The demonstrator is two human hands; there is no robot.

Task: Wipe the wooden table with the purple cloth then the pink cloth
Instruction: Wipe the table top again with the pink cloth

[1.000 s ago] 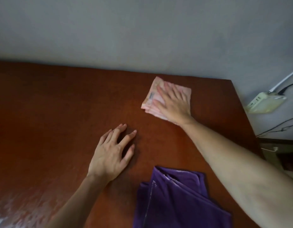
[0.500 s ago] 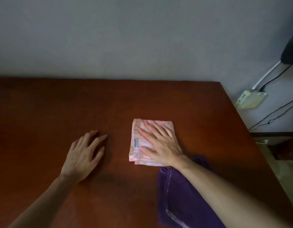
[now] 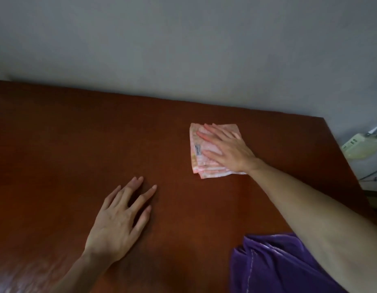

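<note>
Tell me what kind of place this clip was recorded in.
Probably a room in a home or small office: a plain wooden table pushed against a bare grey wall, with a power strip and loose cables on the floor beside it.

We see the right hand [image 3: 225,148] pressed flat on the folded pink cloth [image 3: 201,153], the left hand [image 3: 117,225] spread on the wooden table [image 3: 77,144], the purple cloth [image 3: 272,265] near the front edge.

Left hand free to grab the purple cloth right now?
Probably yes. The left hand lies flat and empty on the wooden table; bare wood separates it from the purple cloth, though the right forearm overlaps the cloth's far side.
</note>
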